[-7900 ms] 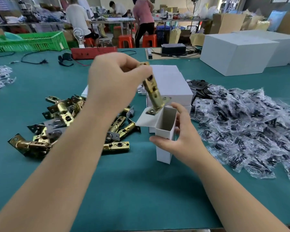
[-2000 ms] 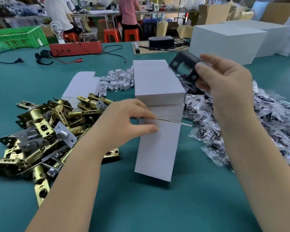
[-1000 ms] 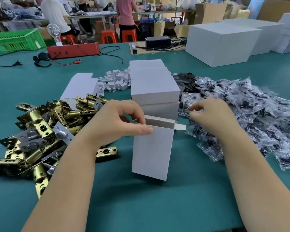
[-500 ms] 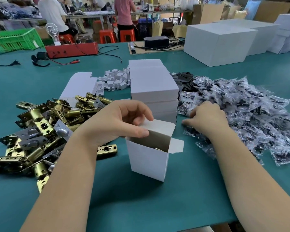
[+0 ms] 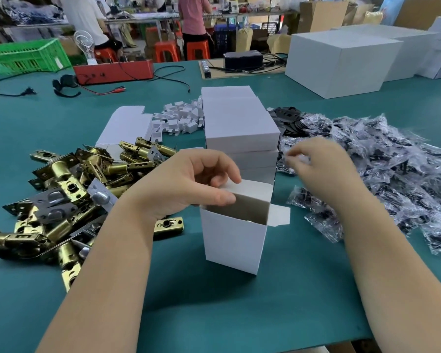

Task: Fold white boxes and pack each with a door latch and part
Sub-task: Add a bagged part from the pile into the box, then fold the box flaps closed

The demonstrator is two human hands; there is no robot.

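Standing upright on the green table (image 5: 214,309), one small white box (image 5: 233,240) has its top open, lid flap raised and one side flap out. My left hand (image 5: 189,184) pinches its top edge. My right hand (image 5: 321,166) is blurred over the heap of bagged black parts (image 5: 392,174); its grip cannot be told. Brass door latches (image 5: 69,189) lie piled left, too many to count; two closed white boxes (image 5: 239,128) sit stacked behind.

Teal table (image 5: 214,301) bears latches (image 5: 69,189), boxes (image 5: 239,123), bagged parts (image 5: 392,169).
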